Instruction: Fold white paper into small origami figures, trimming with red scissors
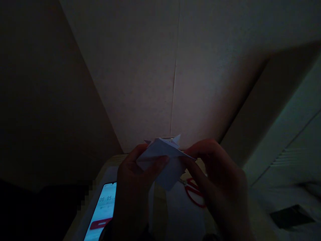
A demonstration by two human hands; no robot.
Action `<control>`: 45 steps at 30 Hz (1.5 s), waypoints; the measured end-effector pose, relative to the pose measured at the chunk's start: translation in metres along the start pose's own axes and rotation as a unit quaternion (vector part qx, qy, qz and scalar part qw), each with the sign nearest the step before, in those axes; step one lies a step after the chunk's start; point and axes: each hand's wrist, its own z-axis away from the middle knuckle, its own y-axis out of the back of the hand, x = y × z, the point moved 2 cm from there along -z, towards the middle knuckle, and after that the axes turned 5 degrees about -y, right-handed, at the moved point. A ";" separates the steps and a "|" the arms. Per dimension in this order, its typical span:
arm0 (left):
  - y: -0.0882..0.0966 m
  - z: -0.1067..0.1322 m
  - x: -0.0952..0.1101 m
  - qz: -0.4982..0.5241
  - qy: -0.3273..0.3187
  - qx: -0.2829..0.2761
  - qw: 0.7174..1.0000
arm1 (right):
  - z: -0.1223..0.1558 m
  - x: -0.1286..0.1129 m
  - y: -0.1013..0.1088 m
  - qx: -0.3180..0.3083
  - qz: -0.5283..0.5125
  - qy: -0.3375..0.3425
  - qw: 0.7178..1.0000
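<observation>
The scene is dim. A folded piece of white paper [164,157] is held up between both hands, low in the middle of the head view. My left hand [134,187] grips its left side, thumb on top and fingers curled beneath. My right hand [218,180] pinches the paper's right edge with bent fingers. Small pointed flaps stick up from the paper's top edge.
A phone [102,211] with a lit screen showing a timer and a red bar lies below my left hand. Red-handled scissors [193,192] lie on the small table under my right hand. A wall [175,67] with a vertical seam stands behind, a white panel at right.
</observation>
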 end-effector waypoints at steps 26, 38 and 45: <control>-0.006 -0.001 -0.006 -0.020 -0.040 0.008 0.999 | -0.003 0.005 0.003 0.041 0.149 0.051 0.987; -0.002 -0.002 -0.004 -0.014 -0.035 -0.006 0.999 | 0.008 0.003 -0.006 0.060 0.193 0.184 0.962; -0.002 -0.004 0.001 -0.050 -0.057 -0.012 0.997 | 0.003 0.008 -0.004 0.050 0.222 0.235 0.945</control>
